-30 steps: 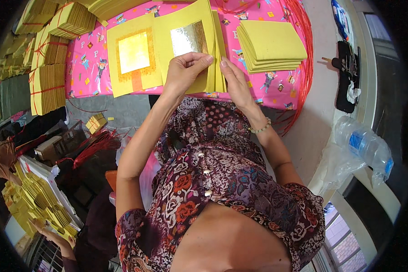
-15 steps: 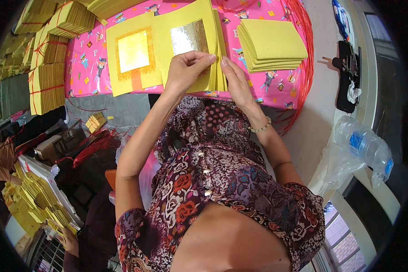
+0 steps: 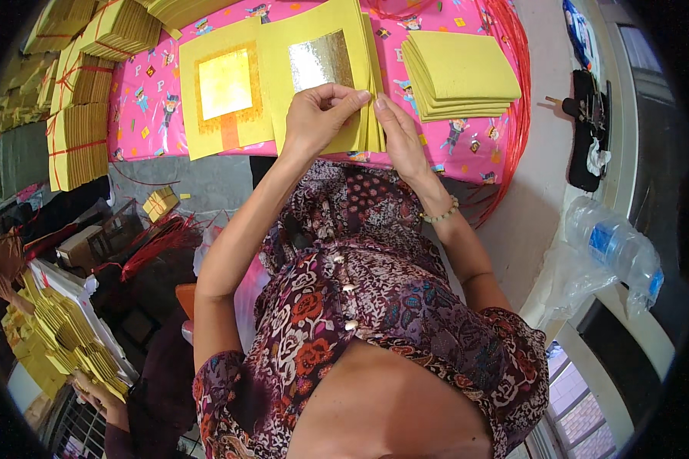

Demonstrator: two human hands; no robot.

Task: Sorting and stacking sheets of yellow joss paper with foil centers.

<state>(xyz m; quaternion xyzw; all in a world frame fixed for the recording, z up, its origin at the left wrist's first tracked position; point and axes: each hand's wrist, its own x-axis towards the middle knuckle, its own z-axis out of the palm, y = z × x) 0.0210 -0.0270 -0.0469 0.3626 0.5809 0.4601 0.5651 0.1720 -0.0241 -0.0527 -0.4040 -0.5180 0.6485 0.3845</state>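
Yellow paper sheets lie on the pink table before me, one bearing a silver foil square. Thumb and fingertips of my left hand pinch together at the right edge of this yellow paper stack. Just right of it, my right hand has its thumb and fingers closed on the stack's outer edges; how many sheets are gripped is hidden. A yellow sheet with a gold foil square framed in orange lies flat to the left. Several folded yellow papers form a pile right of my hands.
Bundles of yellow paper tied with red string stand along the table's left side. Red strands hang over its right edge. At lower left, another person's hand touches fanned yellow papers. A plastic bottle lies at right.
My left hand has shifted very slightly right along the paper edge; my right hand stays nearly in place. The other person's hand at lower left has moved a little up and left.
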